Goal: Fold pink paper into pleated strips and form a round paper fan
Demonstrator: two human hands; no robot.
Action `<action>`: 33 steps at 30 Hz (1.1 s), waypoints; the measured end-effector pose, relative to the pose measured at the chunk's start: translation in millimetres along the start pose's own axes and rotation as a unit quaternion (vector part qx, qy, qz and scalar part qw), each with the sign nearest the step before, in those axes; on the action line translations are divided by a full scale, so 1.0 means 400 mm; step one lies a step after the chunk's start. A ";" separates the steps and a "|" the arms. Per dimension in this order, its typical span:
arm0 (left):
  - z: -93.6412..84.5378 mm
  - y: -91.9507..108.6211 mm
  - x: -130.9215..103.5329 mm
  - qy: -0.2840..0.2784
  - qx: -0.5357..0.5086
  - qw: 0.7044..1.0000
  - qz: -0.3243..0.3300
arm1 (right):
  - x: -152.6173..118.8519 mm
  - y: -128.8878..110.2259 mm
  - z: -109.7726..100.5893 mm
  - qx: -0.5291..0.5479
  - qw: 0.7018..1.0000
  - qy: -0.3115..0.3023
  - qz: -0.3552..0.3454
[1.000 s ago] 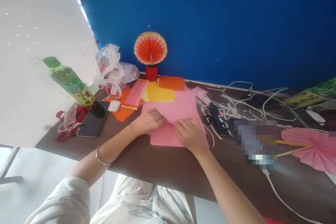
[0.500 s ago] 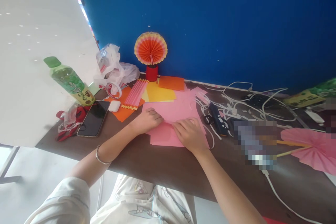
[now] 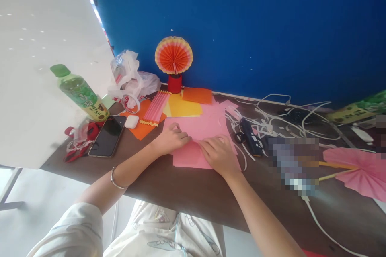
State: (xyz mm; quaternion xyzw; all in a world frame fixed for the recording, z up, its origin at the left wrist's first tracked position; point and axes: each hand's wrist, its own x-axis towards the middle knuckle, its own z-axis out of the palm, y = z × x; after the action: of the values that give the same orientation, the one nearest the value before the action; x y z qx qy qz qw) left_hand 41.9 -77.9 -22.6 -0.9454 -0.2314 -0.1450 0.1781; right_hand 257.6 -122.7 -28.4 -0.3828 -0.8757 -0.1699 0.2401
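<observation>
A sheet of pink paper (image 3: 190, 158) lies before me over more pink paper (image 3: 202, 123), its near edge roughly level with my wrists. My left hand (image 3: 173, 139) is curled, with the fingertips closed on the sheet's middle. Close beside it, my right hand (image 3: 219, 154) bends its fingers down and grips the same sheet. The fingertips of both hands almost meet along a line across the paper. My thumbs are mostly hidden.
Left are a pleated pink strip (image 3: 156, 108), a phone (image 3: 107, 135), a white earphone case (image 3: 132, 121) and a green bottle (image 3: 81, 94). Behind stands a round paper fan (image 3: 174, 56) on a red base. White cables (image 3: 271, 122) and a pink fan (image 3: 358, 170) lie right.
The fingers of my left hand have shifted slightly to the right and curled a little more. My right hand stays nearly in place on the pink paper.
</observation>
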 end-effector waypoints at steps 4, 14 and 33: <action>-0.001 0.004 0.003 -0.006 -0.006 1.000 -0.008 | 0.004 -0.003 -0.004 -0.004 1.000 -0.002 -0.004; 0.027 -0.036 -0.026 0.053 -0.083 0.993 -0.067 | -0.018 0.016 0.000 -0.004 0.999 0.023 0.045; 0.012 -0.021 -0.015 0.047 -0.116 0.990 -0.065 | -0.018 0.020 0.003 0.006 0.999 0.005 0.036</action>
State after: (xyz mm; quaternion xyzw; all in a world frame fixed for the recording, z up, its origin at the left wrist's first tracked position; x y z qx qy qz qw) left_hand 33.5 -71.3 -26.8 -0.9345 -0.2658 -0.2266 0.0685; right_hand 267.4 -121.1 -32.5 -0.4116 -0.8614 -0.1574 0.2527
